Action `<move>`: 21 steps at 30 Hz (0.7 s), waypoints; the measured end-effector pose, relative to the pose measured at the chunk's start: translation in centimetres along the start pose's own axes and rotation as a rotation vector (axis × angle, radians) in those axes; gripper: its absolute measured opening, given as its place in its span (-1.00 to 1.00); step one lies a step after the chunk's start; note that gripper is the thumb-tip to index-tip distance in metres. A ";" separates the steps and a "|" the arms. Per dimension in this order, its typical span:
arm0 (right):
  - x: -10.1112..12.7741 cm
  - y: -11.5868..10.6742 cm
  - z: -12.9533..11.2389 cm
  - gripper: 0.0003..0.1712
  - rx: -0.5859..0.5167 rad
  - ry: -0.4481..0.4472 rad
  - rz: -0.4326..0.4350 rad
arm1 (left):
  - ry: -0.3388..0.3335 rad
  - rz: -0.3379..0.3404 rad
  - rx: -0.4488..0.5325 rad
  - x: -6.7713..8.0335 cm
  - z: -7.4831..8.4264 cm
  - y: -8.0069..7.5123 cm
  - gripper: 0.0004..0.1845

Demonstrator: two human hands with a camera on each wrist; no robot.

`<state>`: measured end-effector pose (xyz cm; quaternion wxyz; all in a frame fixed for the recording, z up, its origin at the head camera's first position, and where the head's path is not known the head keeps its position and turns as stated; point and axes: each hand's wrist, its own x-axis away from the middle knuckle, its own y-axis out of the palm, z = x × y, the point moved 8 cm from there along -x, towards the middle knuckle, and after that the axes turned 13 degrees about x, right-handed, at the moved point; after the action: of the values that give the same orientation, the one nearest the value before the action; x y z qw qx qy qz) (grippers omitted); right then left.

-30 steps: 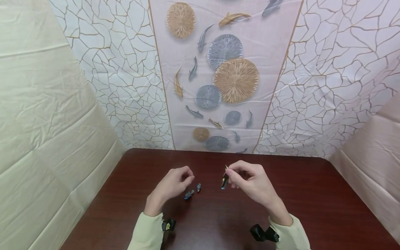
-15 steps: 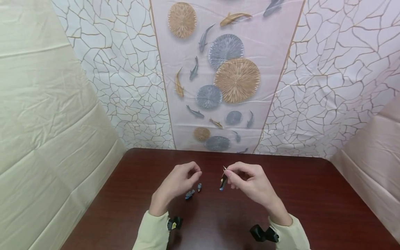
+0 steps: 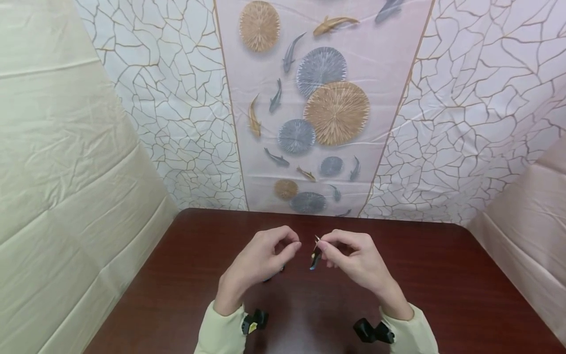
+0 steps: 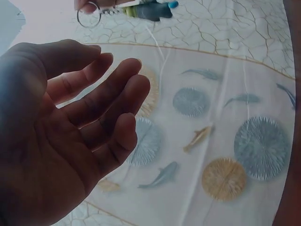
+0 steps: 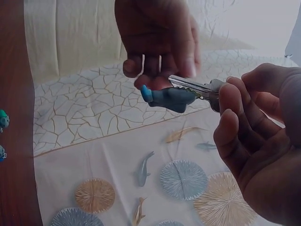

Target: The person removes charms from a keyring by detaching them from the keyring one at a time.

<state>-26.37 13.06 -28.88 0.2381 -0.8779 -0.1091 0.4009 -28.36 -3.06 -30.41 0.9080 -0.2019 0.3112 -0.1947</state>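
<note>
My right hand [image 3: 351, 253] pinches a key [image 5: 193, 87] by its head above the table. From the key hangs a keychain [image 5: 171, 99], a small dark figurine with a bright blue tip; its metal ring [image 4: 88, 15] and short chain show in the left wrist view. My left hand [image 3: 265, 255] is in the air just left of the keychain, apart from it. Its fingers are loosely bent, thumb near the index fingertip, with nothing between them. Two small bluish figurines lie on the table, mostly hidden behind the left hand in the head view.
The dark red-brown table [image 3: 420, 275] ends at a patterned cloth backdrop [image 3: 305, 98]. At the left edge of the right wrist view, a green-topped figurine [image 5: 3, 121] and a blue one [image 5: 2, 153] lie on the table. Pale cloth hangs on both sides.
My left hand has moved right and slightly away from me, toward the keychain, and now covers most of the figurines on the table. The right hand stays nearly still; the keychain swings slightly left.
</note>
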 end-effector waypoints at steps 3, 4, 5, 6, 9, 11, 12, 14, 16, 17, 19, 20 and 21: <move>0.1 0.1 0.2 -0.80 -0.002 0.003 0.001 | 0.026 -0.010 0.006 -0.3 0.5 0.4 -0.96; 0.1 0.1 0.2 -0.81 0.000 0.005 0.001 | 0.029 -0.017 0.013 -0.4 0.6 0.6 -0.96; 0.1 0.1 0.2 -0.81 0.000 0.005 0.000 | 0.032 -0.025 0.019 -0.5 0.7 0.8 -0.96; 0.1 0.1 0.2 -0.81 0.000 0.005 -0.001 | 0.035 -0.033 0.029 -0.5 0.7 1.0 -0.96; 0.0 0.2 0.2 -0.80 0.000 -0.014 0.005 | 0.028 -0.059 0.062 -0.8 0.6 1.6 -0.92; 0.0 0.2 0.0 -0.79 -0.006 -0.039 0.014 | 0.019 -0.073 0.079 -0.9 0.6 2.0 -0.89; -0.1 0.2 -0.1 -0.78 -0.009 -0.046 0.017 | 0.013 -0.079 0.087 -0.9 0.6 2.1 -0.87; -0.1 0.1 -0.3 -0.77 -0.018 -0.072 0.024 | 0.008 -0.086 0.097 -0.9 0.6 2.4 -0.86; -0.1 0.2 -0.3 -0.77 -0.028 -0.082 0.024 | 0.016 -0.091 0.106 -0.9 0.6 2.6 -0.86; -0.1 0.2 -0.3 -0.77 -0.035 -0.088 0.026 | 0.021 -0.091 0.111 -0.9 0.7 2.7 -0.87; -0.2 0.2 -0.3 -0.76 -0.043 -0.104 0.031 | 0.038 -0.086 0.118 -1.0 0.8 2.7 -0.88; -0.2 0.1 -0.4 -0.75 -0.046 -0.113 0.036 | 0.048 -0.082 0.121 -1.0 0.9 2.7 -0.89; -0.2 0.1 -0.4 -0.74 -0.048 -0.118 0.040 | 0.058 -0.077 0.123 -1.0 1.0 2.7 -0.89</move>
<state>-26.23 12.73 -28.56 0.2021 -0.8602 -0.1152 0.4538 -27.83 -0.05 -30.51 0.9013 -0.1517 0.3167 -0.2538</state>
